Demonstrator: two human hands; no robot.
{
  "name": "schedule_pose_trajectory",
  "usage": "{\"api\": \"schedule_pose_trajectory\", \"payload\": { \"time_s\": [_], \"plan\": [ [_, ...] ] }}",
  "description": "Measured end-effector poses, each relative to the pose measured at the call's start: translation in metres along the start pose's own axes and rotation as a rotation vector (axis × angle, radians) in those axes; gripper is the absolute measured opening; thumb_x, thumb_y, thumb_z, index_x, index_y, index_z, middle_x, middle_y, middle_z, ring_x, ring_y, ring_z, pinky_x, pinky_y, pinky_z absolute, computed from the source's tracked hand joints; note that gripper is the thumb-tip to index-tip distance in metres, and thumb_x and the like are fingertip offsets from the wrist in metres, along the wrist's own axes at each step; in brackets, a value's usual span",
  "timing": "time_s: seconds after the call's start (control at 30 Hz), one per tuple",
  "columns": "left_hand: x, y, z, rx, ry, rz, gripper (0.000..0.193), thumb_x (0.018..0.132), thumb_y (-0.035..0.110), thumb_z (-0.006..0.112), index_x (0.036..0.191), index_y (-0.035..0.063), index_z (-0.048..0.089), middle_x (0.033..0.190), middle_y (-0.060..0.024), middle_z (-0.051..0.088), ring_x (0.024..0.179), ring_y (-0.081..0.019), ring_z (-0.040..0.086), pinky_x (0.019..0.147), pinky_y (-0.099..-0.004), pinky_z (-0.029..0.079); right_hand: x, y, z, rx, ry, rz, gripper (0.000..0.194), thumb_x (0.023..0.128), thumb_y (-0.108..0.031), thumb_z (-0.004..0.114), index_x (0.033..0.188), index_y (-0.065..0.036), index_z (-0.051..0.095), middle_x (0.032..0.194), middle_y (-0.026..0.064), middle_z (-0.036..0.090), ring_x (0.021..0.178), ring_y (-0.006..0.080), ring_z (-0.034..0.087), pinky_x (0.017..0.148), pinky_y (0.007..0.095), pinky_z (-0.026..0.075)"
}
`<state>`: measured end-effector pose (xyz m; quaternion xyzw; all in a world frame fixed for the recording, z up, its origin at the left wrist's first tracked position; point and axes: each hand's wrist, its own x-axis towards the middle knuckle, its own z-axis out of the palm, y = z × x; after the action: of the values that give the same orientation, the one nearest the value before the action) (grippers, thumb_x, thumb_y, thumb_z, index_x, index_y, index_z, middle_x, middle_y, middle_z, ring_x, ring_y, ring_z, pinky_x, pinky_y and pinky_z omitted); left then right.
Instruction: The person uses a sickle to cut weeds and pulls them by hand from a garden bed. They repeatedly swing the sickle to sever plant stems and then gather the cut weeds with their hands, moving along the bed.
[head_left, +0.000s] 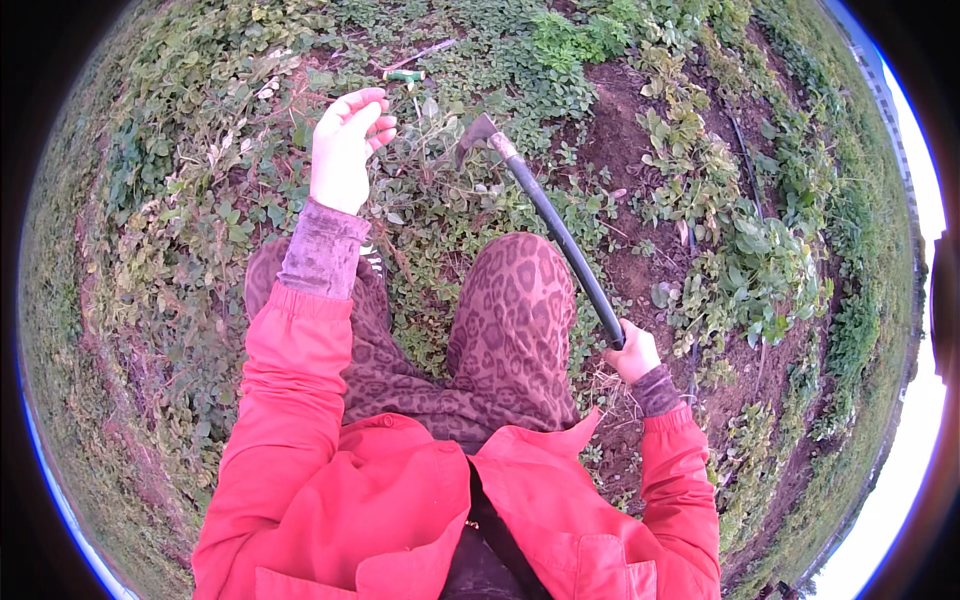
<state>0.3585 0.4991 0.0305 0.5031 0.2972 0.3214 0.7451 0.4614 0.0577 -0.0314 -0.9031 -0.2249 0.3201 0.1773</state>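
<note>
My right hand (634, 352) is closed around the lower end of the dark handle of a sickle-like tool (559, 217). The handle slants up and to the left past my right knee, and the curved metal blade (476, 136) hangs over low green plants (427, 180). To the left of the blade, my left hand (346, 146) is raised above the plants with its fingers loosely bent and apart. Nothing shows in its grasp. Just beyond its fingertips lies a small green T-shaped object (405, 76) with light ends.
Leafy crop rows (772, 262) run along the right beside strips of bare soil (626, 135). A thin dark hose or line (742, 154) lies among them. A pale pinkish stick (427, 54) rests at the top. My bent knees (517, 300) flank the plants before me.
</note>
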Motion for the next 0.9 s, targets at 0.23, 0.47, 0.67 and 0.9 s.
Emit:
{"api": "schedule_pose_trajectory", "payload": {
  "time_s": [0.23,0.47,0.67,0.9],
  "plan": [
    [0.000,-0.001,-0.003,-0.008,0.003,-0.026,0.018,0.087,0.009,0.053,0.104,0.0021,0.056,0.093,-0.0046,0.059,0.075,-0.0130,0.058,0.069,-0.0268,0.050,0.042,-0.004,0.017,0.073,0.219,0.035,0.036,0.066,-0.013,0.067,0.097,0.000,0.055,0.075,0.0200,0.062,0.071,0.0330,0.064,0.065,0.0382,0.050],
    [0.001,-0.005,-0.006,-0.015,-0.073,-0.111,0.020,0.088,0.010,0.053,0.106,0.0023,0.055,0.094,-0.0046,0.059,0.077,-0.0133,0.059,0.070,-0.0267,0.051,0.032,-0.017,0.043,0.171,-0.100,0.077,0.037,0.062,-0.012,0.073,0.094,0.000,0.057,0.071,0.0162,0.060,0.064,0.0265,0.061,0.063,0.0345,0.049],
    [0.002,-0.013,-0.001,-0.010,-0.097,-0.159,0.020,0.088,0.010,0.053,0.106,0.0022,0.055,0.093,-0.0048,0.059,0.077,-0.0138,0.059,0.070,-0.0272,0.051,-0.006,0.001,0.036,0.335,-0.122,0.185,0.042,0.066,-0.012,0.074,0.102,0.000,0.055,0.062,0.0082,0.055,0.047,0.0159,0.054,0.046,0.0303,0.045],
    [0.003,-0.022,0.005,-0.013,-0.149,-0.224,0.020,0.088,0.010,0.052,0.107,0.0025,0.054,0.093,-0.0048,0.059,0.079,-0.0144,0.059,0.072,-0.0282,0.050,0.013,0.051,0.045,0.257,0.466,0.143,0.030,0.068,-0.005,0.072,0.093,-0.001,0.055,0.066,0.0019,0.054,0.056,0.0110,0.051,0.055,0.0275,0.045]
  ]
}}
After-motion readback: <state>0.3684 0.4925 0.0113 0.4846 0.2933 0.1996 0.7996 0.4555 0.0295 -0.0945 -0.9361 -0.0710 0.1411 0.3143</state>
